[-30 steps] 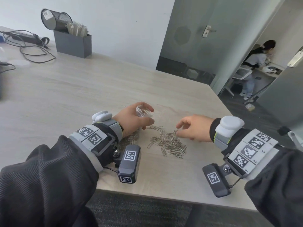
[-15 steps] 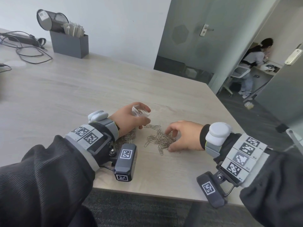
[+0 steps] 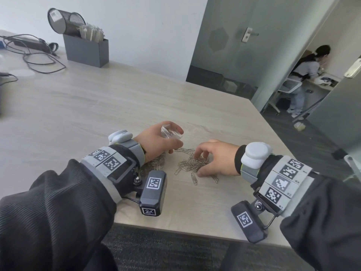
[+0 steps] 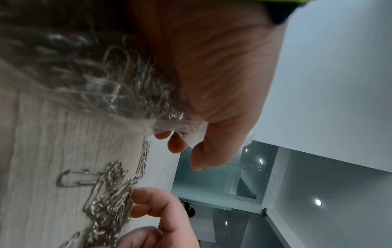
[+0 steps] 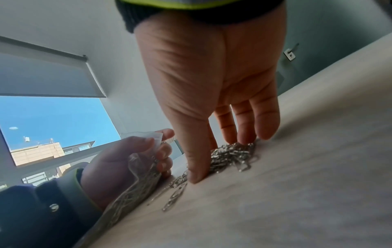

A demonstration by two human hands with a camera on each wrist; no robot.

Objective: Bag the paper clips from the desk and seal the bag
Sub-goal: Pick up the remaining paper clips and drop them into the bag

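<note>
One wooden desk carries everything. Two hands work near its front edge. The left hand grips the neck of one clear plastic bag; the bag's lower part, already with clips inside, is mostly hidden under the wrist. Just right of the bag lies one pile of loose paper clips, too tangled to count. The right hand closes thumb and fingertips on this pile, covering its right side.

Pale wooden desk, white wall, glass door.
</note>
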